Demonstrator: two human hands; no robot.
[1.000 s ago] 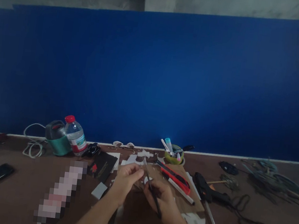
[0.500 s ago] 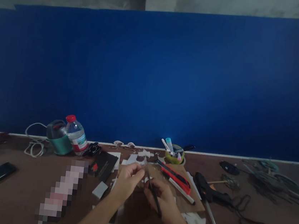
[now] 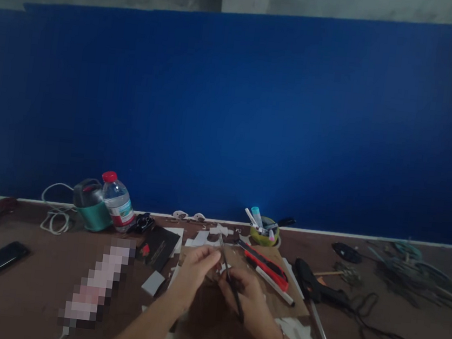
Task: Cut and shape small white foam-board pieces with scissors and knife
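My right hand (image 3: 251, 303) is closed around a pair of scissors (image 3: 225, 261) with a dark handle. Their slim blades point away from me and look nearly together. Close to the blades on the left, my left hand (image 3: 193, 272) has thumb and forefinger pressed together; what they pinch is too small and too dim to make out. Under and beyond both hands lies a brown board (image 3: 281, 258) with white paper scraps. A red utility knife (image 3: 269, 269) and a white marker (image 3: 276, 287) with a black tip rest on it.
Right of the board lie a black glue gun (image 3: 320, 289) with its cord and a clear stick (image 3: 322, 330). Behind stands a yellow-green cup (image 3: 265, 238) of pens. A red-capped water bottle (image 3: 118, 206), a black card box (image 3: 160, 246) and a blurred-out pink item (image 3: 101, 283) are left.
Both hands stay almost in the same place, with the scissors beside the left fingertips. The whole view has shifted very slightly.
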